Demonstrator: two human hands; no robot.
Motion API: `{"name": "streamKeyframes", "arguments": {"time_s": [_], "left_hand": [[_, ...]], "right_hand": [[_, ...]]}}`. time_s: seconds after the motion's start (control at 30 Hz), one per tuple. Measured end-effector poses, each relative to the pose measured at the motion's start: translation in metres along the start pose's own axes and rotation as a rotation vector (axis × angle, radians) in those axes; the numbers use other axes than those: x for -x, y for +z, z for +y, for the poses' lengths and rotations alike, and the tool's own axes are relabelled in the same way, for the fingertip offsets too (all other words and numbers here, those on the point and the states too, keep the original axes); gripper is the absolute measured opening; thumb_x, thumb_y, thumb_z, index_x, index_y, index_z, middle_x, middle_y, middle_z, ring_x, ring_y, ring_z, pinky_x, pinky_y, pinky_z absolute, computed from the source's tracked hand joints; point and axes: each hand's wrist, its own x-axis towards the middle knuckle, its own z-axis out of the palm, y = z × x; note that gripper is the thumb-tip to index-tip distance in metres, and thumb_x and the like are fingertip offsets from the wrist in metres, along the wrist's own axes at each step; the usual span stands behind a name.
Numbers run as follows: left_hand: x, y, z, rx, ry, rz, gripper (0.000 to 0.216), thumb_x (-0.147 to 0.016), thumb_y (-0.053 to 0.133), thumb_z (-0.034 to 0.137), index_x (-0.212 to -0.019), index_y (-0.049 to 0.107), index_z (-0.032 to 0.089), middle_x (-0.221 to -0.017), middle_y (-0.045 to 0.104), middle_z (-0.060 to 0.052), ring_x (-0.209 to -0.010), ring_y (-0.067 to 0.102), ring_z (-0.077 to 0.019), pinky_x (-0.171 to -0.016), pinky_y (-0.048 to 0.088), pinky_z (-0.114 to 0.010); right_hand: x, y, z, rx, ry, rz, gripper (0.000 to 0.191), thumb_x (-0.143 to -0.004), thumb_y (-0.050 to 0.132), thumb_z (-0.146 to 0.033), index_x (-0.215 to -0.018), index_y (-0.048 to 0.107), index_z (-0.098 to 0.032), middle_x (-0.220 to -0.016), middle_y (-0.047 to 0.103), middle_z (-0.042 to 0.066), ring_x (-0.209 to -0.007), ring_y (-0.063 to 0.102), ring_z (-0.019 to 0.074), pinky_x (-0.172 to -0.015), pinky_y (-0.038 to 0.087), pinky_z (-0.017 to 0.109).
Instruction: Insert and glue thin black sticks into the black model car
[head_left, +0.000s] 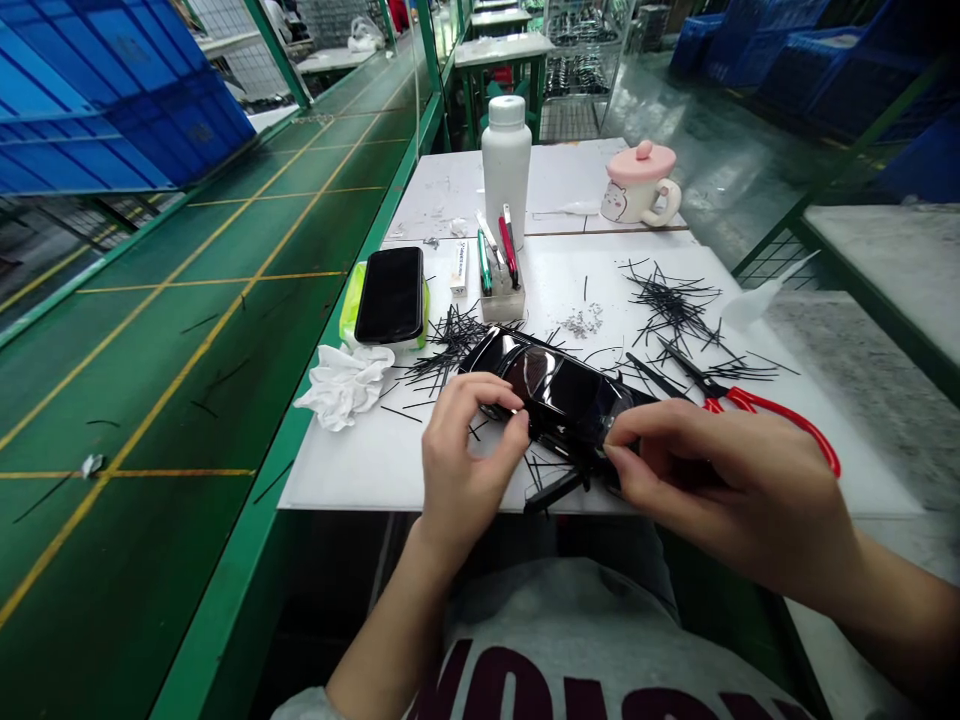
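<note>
A glossy black model car (559, 385) lies at a slant on the white tabletop, with what looks like an open door (555, 492) sticking out toward me. My left hand (469, 450) has thumb and forefinger pinched together at the car's near side; what is between them is too small to make out. At the windshield end, my right hand (720, 480) pinches close to the car body and hides that end. Whatever its fingertips hold cannot be made out. Thin black strips (675, 300) are strewn around the car. Red-handled scissors (780, 410) lie partly behind my right hand.
A phone (390, 295) rests on a green-and-white pack, beside crumpled white tissue (345, 385). Behind the car stand a small holder (502, 303) with pens and cutters, a white bottle (507, 165) and a pink-lidded mug (637, 190). A green conveyor belt (180, 400) runs along the left.
</note>
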Motion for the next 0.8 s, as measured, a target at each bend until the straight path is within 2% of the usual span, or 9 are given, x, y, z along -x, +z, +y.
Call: {"name": "streamKeyframes", "arguments": {"time_s": [0.03, 0.17, 0.3, 0.37, 0.5, 0.57, 0.63, 0.7, 0.8], "left_hand": [[-0.001, -0.004, -0.003, -0.027, -0.001, 0.014, 0.012, -0.089, 0.064, 0.01, -0.082, 0.062, 0.02, -0.098, 0.064, -0.001, -0.097, 0.061, -0.0146, -0.09, 0.048, -0.028], [-0.001, -0.013, -0.008, -0.114, 0.042, 0.056, 0.029, -0.1, 0.053, 0.017, -0.074, 0.067, 0.021, -0.095, 0.065, 0.0, -0.094, 0.061, -0.014, -0.09, 0.047, -0.03], [0.0, -0.013, -0.006, -0.187, 0.11, 0.076, 0.021, -0.097, 0.059, 0.016, -0.084, 0.074, 0.023, -0.093, 0.06, -0.001, -0.094, 0.057, -0.016, -0.089, 0.046, -0.033], [0.0, -0.012, -0.003, -0.184, 0.134, 0.024, 0.021, -0.095, 0.061, 0.015, -0.081, 0.074, 0.023, -0.089, 0.06, -0.001, -0.09, 0.056, -0.0164, -0.087, 0.045, -0.034], [0.001, -0.01, 0.0, -0.004, 0.17, -0.126, 0.041, -0.099, 0.05, 0.011, -0.061, 0.063, 0.02, -0.07, 0.059, 0.001, -0.074, 0.056, -0.0136, -0.085, 0.045, -0.034], [0.001, -0.009, 0.001, 0.065, 0.194, -0.15, 0.032, -0.099, 0.051, 0.012, -0.072, 0.065, 0.02, -0.077, 0.066, 0.001, -0.077, 0.059, -0.0143, -0.088, 0.046, -0.035], [0.0, -0.005, 0.002, 0.102, 0.225, -0.161, 0.01, -0.094, 0.062, 0.012, -0.095, 0.067, 0.021, -0.093, 0.072, -0.001, -0.091, 0.061, -0.0171, -0.091, 0.047, -0.035], [-0.001, 0.0, 0.002, 0.133, 0.253, -0.165, 0.024, -0.087, 0.07, 0.008, -0.106, 0.064, 0.021, -0.099, 0.073, -0.002, -0.102, 0.059, -0.0187, -0.091, 0.049, -0.034], [-0.002, 0.007, -0.004, 0.147, 0.277, -0.156, 0.027, -0.083, 0.072, 0.003, -0.1, 0.065, 0.022, -0.089, 0.072, -0.001, -0.1, 0.058, -0.018, -0.088, 0.051, -0.031]], "right_hand": [[0.001, -0.001, -0.001, -0.006, 0.009, -0.004, 0.011, -0.085, 0.056, -0.01, -0.082, 0.059, -0.019, -0.048, 0.046, -0.009, -0.037, 0.04, 0.0051, -0.039, 0.032, 0.018], [0.003, -0.003, -0.001, -0.038, 0.018, -0.029, 0.01, -0.086, 0.057, -0.011, -0.085, 0.058, -0.02, -0.049, 0.045, -0.01, -0.038, 0.039, 0.0047, -0.039, 0.032, 0.017], [0.003, -0.002, -0.001, -0.073, 0.023, -0.057, 0.009, -0.087, 0.058, -0.012, -0.086, 0.058, -0.02, -0.05, 0.043, -0.01, -0.038, 0.038, 0.0037, -0.039, 0.03, 0.017], [0.003, -0.001, -0.001, -0.094, 0.031, -0.067, 0.008, -0.088, 0.058, -0.012, -0.086, 0.058, -0.02, -0.051, 0.043, -0.01, -0.039, 0.038, 0.0035, -0.039, 0.03, 0.017], [0.004, -0.001, 0.0, -0.112, 0.04, -0.08, 0.008, -0.089, 0.057, -0.012, -0.087, 0.058, -0.02, -0.052, 0.042, -0.01, -0.039, 0.038, 0.0036, -0.039, 0.029, 0.017], [0.004, -0.001, 0.0, -0.123, 0.046, -0.091, 0.008, -0.089, 0.057, -0.012, -0.087, 0.057, -0.021, -0.052, 0.041, -0.011, -0.039, 0.037, 0.0038, -0.039, 0.029, 0.017], [0.004, 0.0, 0.0, -0.138, 0.057, -0.096, 0.009, -0.089, 0.057, -0.012, -0.087, 0.057, -0.021, -0.052, 0.04, -0.011, -0.039, 0.036, 0.0039, -0.038, 0.029, 0.017], [0.005, 0.002, -0.001, -0.156, 0.071, -0.091, 0.01, -0.089, 0.057, -0.012, -0.088, 0.056, -0.022, -0.053, 0.039, -0.011, -0.04, 0.035, 0.0042, -0.038, 0.028, 0.018], [0.006, 0.003, -0.001, -0.179, 0.091, -0.081, 0.011, -0.089, 0.057, -0.012, -0.089, 0.056, -0.023, -0.053, 0.038, -0.011, -0.04, 0.034, 0.0044, -0.039, 0.028, 0.018]]}}
